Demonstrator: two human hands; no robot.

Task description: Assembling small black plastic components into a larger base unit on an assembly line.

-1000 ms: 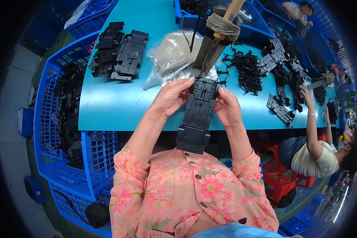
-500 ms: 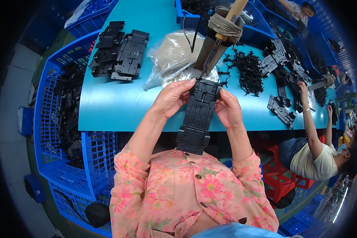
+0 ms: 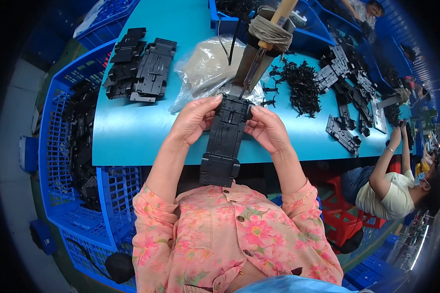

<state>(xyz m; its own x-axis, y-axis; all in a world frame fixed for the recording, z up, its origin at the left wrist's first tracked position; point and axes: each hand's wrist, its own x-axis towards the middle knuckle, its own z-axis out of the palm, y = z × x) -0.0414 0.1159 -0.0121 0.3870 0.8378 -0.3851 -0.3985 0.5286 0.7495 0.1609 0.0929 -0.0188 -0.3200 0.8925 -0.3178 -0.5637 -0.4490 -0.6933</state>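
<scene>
A long black plastic chassis part [image 3: 226, 141] stands on end between my two hands, its lower end near my chest. My left hand [image 3: 194, 119] grips its upper left edge and my right hand [image 3: 267, 128] grips its upper right edge, thumbs at the top. Just beyond the part's upper end hangs a tool wrapped in beige cord [image 3: 264, 41]. A clear plastic bag [image 3: 208, 68] lies on the blue table [image 3: 127, 132] behind my left hand.
Stacked black chassis parts [image 3: 142, 63] lie at the table's far left. A heap of small black pieces [image 3: 303, 85] and more parts [image 3: 344, 134] lie to the right. A blue crate [image 3: 63, 161] with black parts stands on my left. A seated person [image 3: 391, 190] works at right.
</scene>
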